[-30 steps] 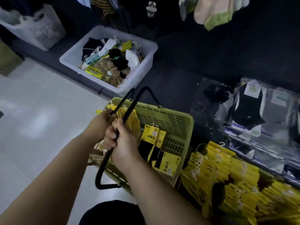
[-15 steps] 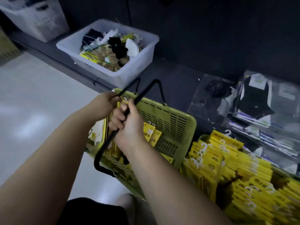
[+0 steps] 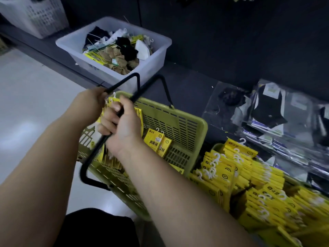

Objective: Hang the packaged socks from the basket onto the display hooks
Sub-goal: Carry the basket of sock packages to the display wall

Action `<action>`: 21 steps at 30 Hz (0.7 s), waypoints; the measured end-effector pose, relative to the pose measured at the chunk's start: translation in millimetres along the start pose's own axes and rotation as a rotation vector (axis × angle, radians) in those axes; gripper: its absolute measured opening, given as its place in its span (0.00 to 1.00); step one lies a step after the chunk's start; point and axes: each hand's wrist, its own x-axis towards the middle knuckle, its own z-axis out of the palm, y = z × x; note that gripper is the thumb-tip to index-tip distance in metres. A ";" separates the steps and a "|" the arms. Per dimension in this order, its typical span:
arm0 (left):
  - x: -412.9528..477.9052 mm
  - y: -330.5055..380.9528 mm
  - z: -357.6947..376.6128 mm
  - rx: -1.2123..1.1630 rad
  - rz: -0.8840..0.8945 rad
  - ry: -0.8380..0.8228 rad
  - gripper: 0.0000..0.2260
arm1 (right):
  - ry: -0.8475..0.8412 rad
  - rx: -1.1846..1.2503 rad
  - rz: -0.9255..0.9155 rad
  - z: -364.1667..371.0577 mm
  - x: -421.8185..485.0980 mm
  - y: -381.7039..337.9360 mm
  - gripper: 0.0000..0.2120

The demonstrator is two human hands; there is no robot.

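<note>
Right grip (image 3: pixel 122 125) round handle (image 3: pixel 97 150), dark shelf (image 3: pixel 187 82), pale floor (image 3: pixel 35 104)

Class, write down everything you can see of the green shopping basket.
The green basket looks like plastic, with slotted walls and thin black handles raised above it. It is tilted, close to a dark low shelf and beside a stack of yellow packs. Yellow sock packs with white hooks stand inside. The right hand grips the handles; the left hand is at the far rim, its grasp unclear.
</note>
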 end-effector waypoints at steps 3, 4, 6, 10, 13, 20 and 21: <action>-16.5 16.2 6.1 -0.002 0.048 0.039 0.12 | 0.160 -0.033 -0.015 -33.0 -6.4 -3.8 0.19; -23.0 23.4 7.7 -0.018 0.036 0.028 0.12 | 0.201 -0.050 -0.034 -42.8 -8.8 -5.9 0.19; -28.4 35.7 8.7 -0.050 0.029 -0.022 0.14 | 0.252 -0.085 -0.077 -58.5 -12.5 -13.0 0.19; -23.0 49.4 9.3 -0.039 0.045 -0.054 0.15 | 0.303 -0.150 -0.088 -73.6 -24.7 -31.2 0.18; -20.6 46.2 11.2 0.007 0.004 -0.034 0.15 | 0.415 -0.376 -0.103 -87.7 -38.8 -40.8 0.11; -36.9 -1.8 25.3 0.338 0.051 0.253 0.27 | 0.861 -1.956 -0.004 -164.7 -91.1 -68.3 0.23; -41.0 -7.0 30.4 0.388 0.038 0.178 0.28 | 0.880 -2.097 0.043 -173.2 -94.3 -67.6 0.28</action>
